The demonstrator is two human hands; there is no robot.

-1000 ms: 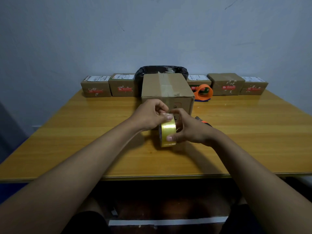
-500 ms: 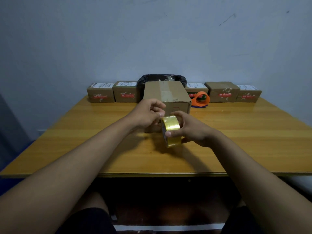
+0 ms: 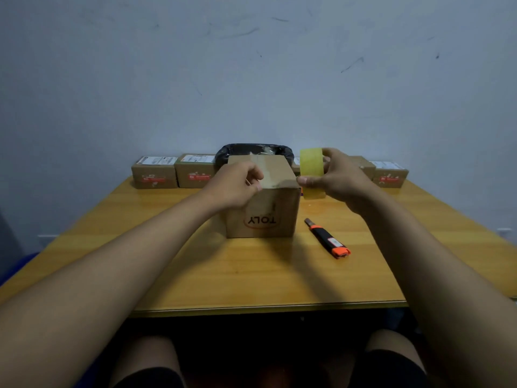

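A brown cardboard box (image 3: 263, 219) printed "TOLY" upside down stands mid-table. My right hand (image 3: 340, 177) grips a roll of yellow clear tape (image 3: 311, 168), held upright in the air just past the box's top right corner. My left hand (image 3: 237, 183) rests on the box's top front edge with its fingers curled and thumb and forefinger pinched together. It seems to pinch the tape's loose end, though the strip between my hands is too faint to make out.
A black and orange utility knife (image 3: 327, 238) lies on the wooden table (image 3: 251, 278) right of the box. Several small labelled cartons (image 3: 154, 173) line the back edge. A bin lined with a black bag (image 3: 253, 150) stands behind the box.
Both hands were together on the roll low in front of the box. Now they are raised and apart: the right carried the roll up and to the right, the left went to the box top.
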